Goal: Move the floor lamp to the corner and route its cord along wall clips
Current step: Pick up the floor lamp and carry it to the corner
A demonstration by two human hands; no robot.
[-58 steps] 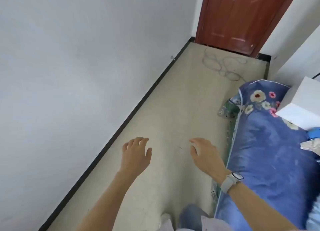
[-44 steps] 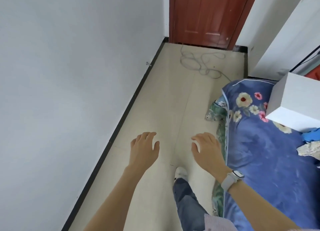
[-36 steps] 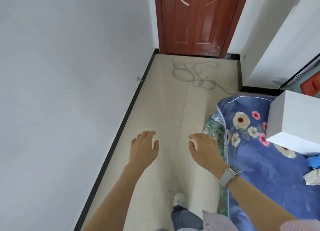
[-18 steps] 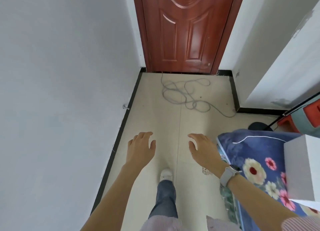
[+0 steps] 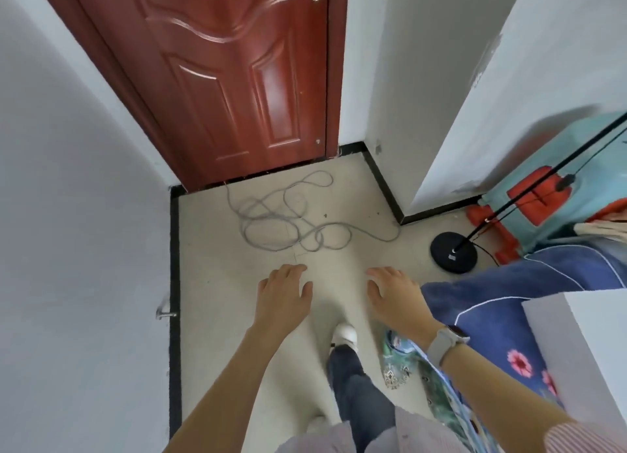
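The floor lamp stands at the right, its round black base (image 5: pixel 454 251) on the tiled floor and its thin black pole (image 5: pixel 543 177) leaning up to the right edge. A grey cord (image 5: pixel 288 215) lies in loose tangled loops on the floor in front of the door, one strand trailing right toward the wall corner. A small metal wall clip (image 5: pixel 165 313) sticks out of the left wall just above the black skirting. My left hand (image 5: pixel 283 294) and my right hand (image 5: pixel 397 298) hover palm-down over the floor, fingers spread, both empty, short of the cord.
A red-brown door (image 5: pixel 234 79) is shut straight ahead. A bed with a blue floral cover (image 5: pixel 509 293) and a white box (image 5: pixel 583 351) fills the right side. A teal and red object (image 5: pixel 543 198) stands behind the lamp. My foot (image 5: pixel 344 334) is stepping forward.
I have walked toward the door. The cord loops are closer, and the lamp base and pole have come fully into view at the right. Both hands stay empty.
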